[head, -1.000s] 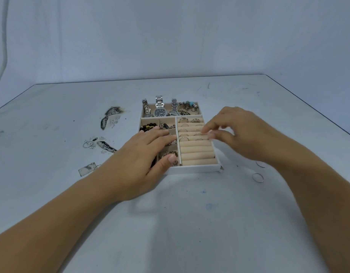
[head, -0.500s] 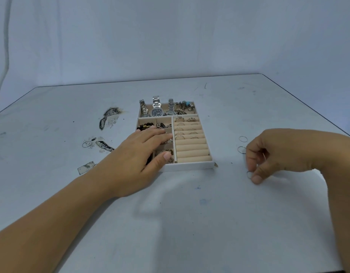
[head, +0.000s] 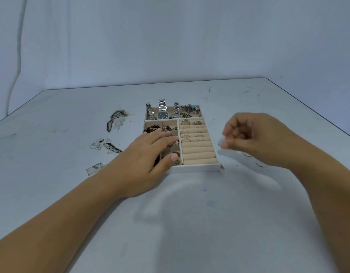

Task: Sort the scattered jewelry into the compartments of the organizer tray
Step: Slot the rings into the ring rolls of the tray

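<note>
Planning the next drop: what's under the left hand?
The left hand covers the tray's left compartments; black beads and chains peek out, the rest is hidden.

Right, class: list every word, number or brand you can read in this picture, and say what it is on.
No text can be read anywhere.
The watch face in the tray: too small to read.
The dark marks on the table: too blurred to tell.

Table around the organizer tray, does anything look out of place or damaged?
Yes. Left of the tray, the table has dark, peeled-looking patches. Right of it, thin rings lie loose on the table under the right hand, not yet sorted.
</note>
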